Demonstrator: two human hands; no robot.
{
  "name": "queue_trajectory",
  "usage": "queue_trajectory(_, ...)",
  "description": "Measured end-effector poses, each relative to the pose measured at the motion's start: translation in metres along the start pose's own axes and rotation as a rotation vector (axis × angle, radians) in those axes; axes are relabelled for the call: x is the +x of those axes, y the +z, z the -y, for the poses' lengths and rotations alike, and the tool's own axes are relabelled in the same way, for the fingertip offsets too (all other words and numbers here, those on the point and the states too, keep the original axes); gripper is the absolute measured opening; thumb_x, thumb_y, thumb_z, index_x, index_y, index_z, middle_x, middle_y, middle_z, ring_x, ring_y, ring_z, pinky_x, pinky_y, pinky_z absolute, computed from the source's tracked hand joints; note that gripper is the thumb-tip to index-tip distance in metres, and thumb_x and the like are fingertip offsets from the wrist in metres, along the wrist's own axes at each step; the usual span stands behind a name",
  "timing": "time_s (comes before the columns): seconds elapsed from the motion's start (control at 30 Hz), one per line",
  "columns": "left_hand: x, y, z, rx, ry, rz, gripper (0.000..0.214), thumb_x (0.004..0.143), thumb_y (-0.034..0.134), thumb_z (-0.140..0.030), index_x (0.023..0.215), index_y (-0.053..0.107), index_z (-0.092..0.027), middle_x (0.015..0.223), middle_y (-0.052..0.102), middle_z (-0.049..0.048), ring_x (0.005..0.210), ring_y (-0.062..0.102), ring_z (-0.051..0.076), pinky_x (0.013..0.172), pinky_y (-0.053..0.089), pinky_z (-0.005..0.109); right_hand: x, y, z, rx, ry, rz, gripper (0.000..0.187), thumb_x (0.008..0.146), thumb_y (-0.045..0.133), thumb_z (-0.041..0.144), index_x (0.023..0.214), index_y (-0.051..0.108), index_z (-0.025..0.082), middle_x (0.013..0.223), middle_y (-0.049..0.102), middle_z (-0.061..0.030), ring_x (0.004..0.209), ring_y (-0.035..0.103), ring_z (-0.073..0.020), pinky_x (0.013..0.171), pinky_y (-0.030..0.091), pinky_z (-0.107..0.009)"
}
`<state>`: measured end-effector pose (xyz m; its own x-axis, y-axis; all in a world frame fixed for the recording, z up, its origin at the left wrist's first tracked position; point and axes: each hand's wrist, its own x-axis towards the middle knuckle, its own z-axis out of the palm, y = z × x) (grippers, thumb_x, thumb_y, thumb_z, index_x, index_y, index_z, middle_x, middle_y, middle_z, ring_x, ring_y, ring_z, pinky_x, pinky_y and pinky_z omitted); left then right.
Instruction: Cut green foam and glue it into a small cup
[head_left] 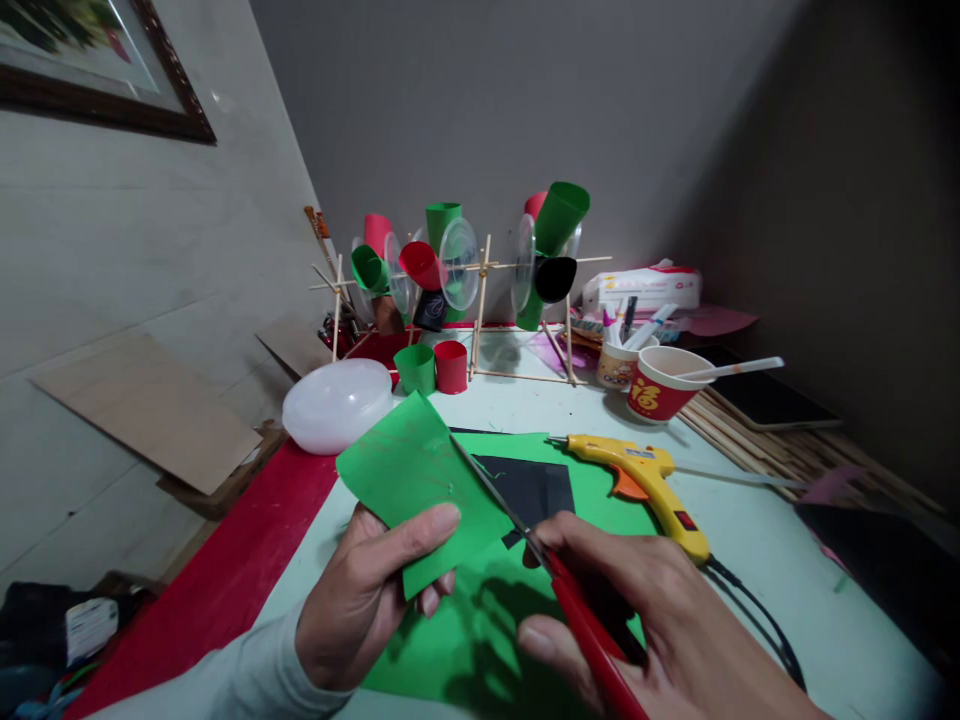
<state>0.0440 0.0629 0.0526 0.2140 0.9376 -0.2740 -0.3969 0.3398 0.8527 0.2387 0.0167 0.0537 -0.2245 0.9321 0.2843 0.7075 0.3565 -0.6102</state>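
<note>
My left hand [375, 590] pinches a piece of green paper [420, 480] by its lower edge, thumb on top, and holds it tilted above the table. My right hand [645, 620] is closed round the red handles of a pair of scissors [555, 585]. The thin blades run up and left along the green piece's right edge. Under both hands lies a larger green sheet [480, 630] with a black sheet [536, 490] on it.
A yellow glue gun [645, 480] lies right of the sheets, its black cord trailing to the front right. Behind stand a white plastic dome [337, 405], green and red paper cups, a stick frame with paper cones [465, 270], printed cups with pens, and wooden sticks [757, 430].
</note>
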Motion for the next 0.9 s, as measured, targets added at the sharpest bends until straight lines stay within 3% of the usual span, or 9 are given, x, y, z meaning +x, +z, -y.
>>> queue_trajectory(0.1,0.001,0.000,-0.002,0.008,0.000,-0.001,0.036,0.060,0.092,-0.031,0.057,0.061,-0.014,0.046,0.054,-0.0056,0.041,0.049,0.005,0.036,0.037,0.012,-0.001,-0.001,0.001,-0.003,0.025,0.005,0.021,0.084,0.068,0.046,0.088,0.067,0.025,0.075,0.077,-0.0008,0.059,0.071,-0.0181,0.044,0.050,-0.022)
queue_trajectory(0.37,0.007,-0.001,-0.009,-0.013,0.063,-0.068,0.035,0.061,0.091,-0.026,0.056,0.059,-0.013,0.048,0.052,-0.0071,0.044,0.052,0.005,0.039,0.039,0.012,0.004,-0.008,0.003,0.083,0.044,-0.037,0.018,0.086,0.063,0.043,0.085,0.064,0.026,0.060,0.065,0.0011,0.050,0.060,-0.0166,0.042,0.046,-0.023)
queue_trajectory(0.47,0.006,0.000,-0.006,0.004,0.056,-0.051,0.035,0.063,0.090,-0.028,0.059,0.059,-0.014,0.050,0.053,-0.0069,0.044,0.051,0.005,0.039,0.038,0.012,0.007,-0.007,0.001,0.260,0.183,-0.071,0.023,0.091,0.059,0.048,0.094,0.060,0.025,0.061,0.061,0.0024,0.049,0.057,-0.0144,0.045,0.046,-0.023)
queue_trajectory(0.57,0.001,0.003,0.000,0.046,0.030,-0.020,0.033,0.062,0.091,-0.031,0.064,0.061,-0.015,0.052,0.057,-0.0064,0.044,0.053,0.006,0.038,0.037,0.013,0.007,-0.001,0.000,0.553,0.316,-0.022,0.032,0.090,0.063,0.051,0.102,0.053,0.024,0.070,0.063,0.0019,0.056,0.060,-0.0137,0.049,0.047,-0.022)
queue_trajectory(0.7,-0.005,0.005,0.010,0.165,-0.027,0.040,0.029,0.065,0.088,-0.035,0.066,0.067,-0.016,0.054,0.060,-0.0035,0.046,0.053,0.007,0.041,0.039,0.015,0.006,0.009,0.004,0.861,0.385,0.031,0.037,0.085,0.073,0.046,0.103,0.048,0.024,0.080,0.063,0.0024,0.066,0.062,-0.0133,0.059,0.050,-0.023)
queue_trajectory(0.8,-0.005,0.006,0.017,0.258,-0.062,0.078,0.029,0.070,0.084,-0.039,0.064,0.068,-0.015,0.052,0.058,-0.0021,0.046,0.050,0.008,0.043,0.040,0.016,0.005,0.013,0.007,0.917,0.420,0.005,0.037,0.082,0.076,0.037,0.102,0.048,0.024,0.079,0.057,0.0045,0.064,0.059,-0.0116,0.057,0.047,-0.022)
queue_trajectory(0.9,-0.007,0.008,0.023,0.270,-0.052,0.111,0.030,0.073,0.082,-0.041,0.064,0.066,-0.016,0.049,0.055,-0.0028,0.045,0.047,0.008,0.042,0.039,0.017,0.006,0.016,0.007,0.833,0.393,-0.027,0.030,0.083,0.071,0.031,0.100,0.048,0.024,0.075,0.052,0.0051,0.062,0.053,-0.0113,0.056,0.045,-0.023)
